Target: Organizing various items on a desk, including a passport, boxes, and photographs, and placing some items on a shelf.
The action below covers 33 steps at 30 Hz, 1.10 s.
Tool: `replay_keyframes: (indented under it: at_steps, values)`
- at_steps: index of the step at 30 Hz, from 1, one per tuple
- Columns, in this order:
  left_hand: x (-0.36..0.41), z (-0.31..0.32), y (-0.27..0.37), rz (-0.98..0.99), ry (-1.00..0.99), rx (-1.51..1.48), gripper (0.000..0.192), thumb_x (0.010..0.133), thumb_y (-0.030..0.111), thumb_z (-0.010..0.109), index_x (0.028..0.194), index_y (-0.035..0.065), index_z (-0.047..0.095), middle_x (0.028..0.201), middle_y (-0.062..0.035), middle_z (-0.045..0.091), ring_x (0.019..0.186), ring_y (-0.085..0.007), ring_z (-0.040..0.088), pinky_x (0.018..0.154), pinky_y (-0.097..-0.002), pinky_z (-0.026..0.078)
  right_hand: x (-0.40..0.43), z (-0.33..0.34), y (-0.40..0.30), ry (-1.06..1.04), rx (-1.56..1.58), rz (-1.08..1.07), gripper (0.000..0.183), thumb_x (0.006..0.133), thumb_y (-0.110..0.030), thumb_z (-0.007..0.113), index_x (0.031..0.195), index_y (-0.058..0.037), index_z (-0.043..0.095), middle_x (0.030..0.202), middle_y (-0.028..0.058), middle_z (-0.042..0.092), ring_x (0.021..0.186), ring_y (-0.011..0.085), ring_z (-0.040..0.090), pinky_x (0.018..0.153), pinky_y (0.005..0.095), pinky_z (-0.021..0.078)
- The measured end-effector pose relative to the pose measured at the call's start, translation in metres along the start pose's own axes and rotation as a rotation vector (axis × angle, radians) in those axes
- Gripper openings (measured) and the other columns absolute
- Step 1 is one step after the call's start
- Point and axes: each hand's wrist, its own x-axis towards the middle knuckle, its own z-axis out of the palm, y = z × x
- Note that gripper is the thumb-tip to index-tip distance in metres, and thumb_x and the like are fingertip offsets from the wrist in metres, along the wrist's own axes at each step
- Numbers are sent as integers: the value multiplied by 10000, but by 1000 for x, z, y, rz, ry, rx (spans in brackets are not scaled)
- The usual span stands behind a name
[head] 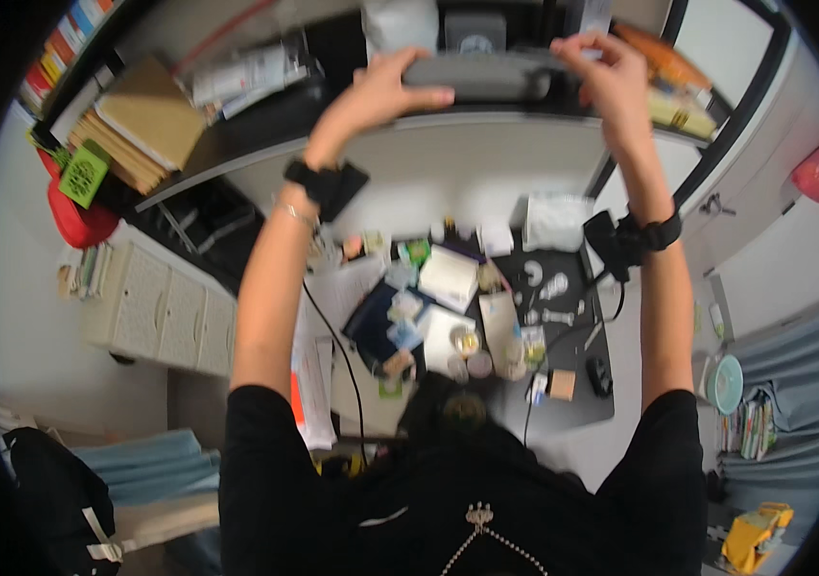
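Both my arms reach up to the dark shelf above the desk. My left hand (pixel 388 86) grips the left end of a long grey case (pixel 477 78), its thumb along the front. At the case's right end, my right hand (pixel 607 72) has its fingers bent, with fingertips by the upper edge. Blur hides whether those fingertips pinch the edge. A dark box (pixel 475 32) and a white bag (pixel 400 25) stand behind the case. Each wrist wears a black strap, the left strap (pixel 323 183) and the right strap (pixel 632 241).
Below, the black desk (pixel 575 399) carries a dark blue pouch (pixel 380 324), a white box (pixel 449 277), a silvery packet (pixel 557 219) and a computer mouse (pixel 600 376). Brown envelopes (pixel 154 119) lie on the shelf's left side. Black cables (pixel 341 345) run down past my arms.
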Motion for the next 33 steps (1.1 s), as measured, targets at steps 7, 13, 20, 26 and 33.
replay_keyframes:
  at_steps: [7,13,20,26,33]
  values:
    - [-27,-12,12,-63,152,3,747,657,410,712,1202,-20,439,1087,-237,530,1021,-297,515,876,-347,406,-83,37,1,-419,404,233,108,820,-154,577,808,-50,604,745,-9,580,557,36,458,481,187,372]
    - [-87,-3,23,140,696,-418,332,771,155,641,1053,17,534,951,-90,579,877,-163,528,801,-276,412,-235,117,157,-837,55,359,55,748,-68,597,784,-30,581,651,15,579,565,53,522,499,220,432]
    - [-251,53,-24,-593,671,-608,116,801,19,568,909,-23,565,835,-30,576,773,-84,523,685,-213,411,-353,189,310,-638,-151,1340,300,734,-278,629,844,-1,588,736,110,581,576,229,580,473,354,463]
    - [-361,105,-68,-1174,638,-599,103,782,28,565,878,-10,570,719,-4,566,640,-55,484,584,-189,388,-399,231,409,-843,-963,1048,416,706,-358,600,865,26,622,788,131,634,780,276,611,721,355,451]
    - [-399,141,-73,-1164,642,-604,112,775,42,571,880,5,574,735,-33,588,657,-78,513,609,-204,410,-375,224,381,-452,-213,1214,343,657,-260,655,726,70,591,696,180,608,569,243,585,504,331,443]
